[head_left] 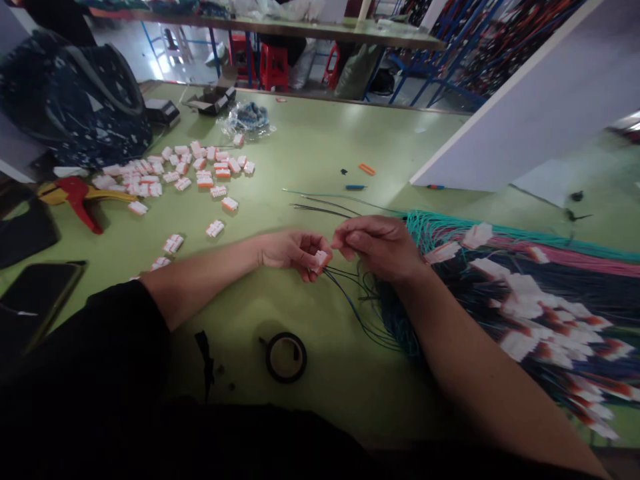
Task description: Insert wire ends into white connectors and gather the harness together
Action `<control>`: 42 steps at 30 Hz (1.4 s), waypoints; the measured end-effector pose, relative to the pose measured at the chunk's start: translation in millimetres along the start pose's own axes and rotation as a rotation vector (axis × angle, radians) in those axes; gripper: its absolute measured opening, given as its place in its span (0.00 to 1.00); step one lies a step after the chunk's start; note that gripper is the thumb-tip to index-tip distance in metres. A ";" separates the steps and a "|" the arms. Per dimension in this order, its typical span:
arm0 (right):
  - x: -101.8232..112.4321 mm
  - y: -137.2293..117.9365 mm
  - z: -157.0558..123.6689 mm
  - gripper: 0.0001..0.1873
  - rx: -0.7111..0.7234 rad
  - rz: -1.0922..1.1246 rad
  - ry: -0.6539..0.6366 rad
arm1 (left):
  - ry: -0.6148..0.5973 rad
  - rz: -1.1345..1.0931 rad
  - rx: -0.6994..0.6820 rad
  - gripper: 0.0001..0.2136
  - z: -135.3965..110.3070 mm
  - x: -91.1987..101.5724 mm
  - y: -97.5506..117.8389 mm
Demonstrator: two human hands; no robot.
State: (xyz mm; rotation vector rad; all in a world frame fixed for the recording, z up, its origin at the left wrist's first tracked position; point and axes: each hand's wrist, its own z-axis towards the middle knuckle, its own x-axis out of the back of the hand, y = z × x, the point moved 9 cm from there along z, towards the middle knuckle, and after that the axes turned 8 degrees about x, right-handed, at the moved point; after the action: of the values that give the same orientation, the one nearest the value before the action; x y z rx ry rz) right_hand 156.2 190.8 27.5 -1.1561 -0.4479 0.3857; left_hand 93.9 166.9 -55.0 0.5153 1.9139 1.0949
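- The surface (320, 153) was smooth, matt green, faintly glossy under the light.
- The left hand (290, 252) was curled shut around a small white blocky connector (319, 260), pinched at its fingertips, near the surface's middle.
- The right hand (377, 245) was closed in a loose fist just beside the connector; thin dark wires (350, 303) trailed from beneath it.
- A thick bundle (525, 293) of teal, pink and dark wires lay toward the right edge, tipped with white plugs.
- Loose white-and-orange connectors (175, 170) were scattered toward the far left.
- A black tape roll (285, 357), round and hollow, lay near the front edge.
- Red-and-yellow pliers (80, 197) rested at the left edge.
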 end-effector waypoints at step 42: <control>1.2 -11.4 -29.1 0.05 -0.064 -0.890 0.045 | 0.136 -0.038 -0.074 0.16 0.0 7.8 9.0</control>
State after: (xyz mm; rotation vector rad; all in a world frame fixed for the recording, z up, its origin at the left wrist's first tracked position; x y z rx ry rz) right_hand 173.2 164.7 28.6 -0.9159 -0.8802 -0.4295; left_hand 89.1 177.0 -51.1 0.3709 1.9831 1.1974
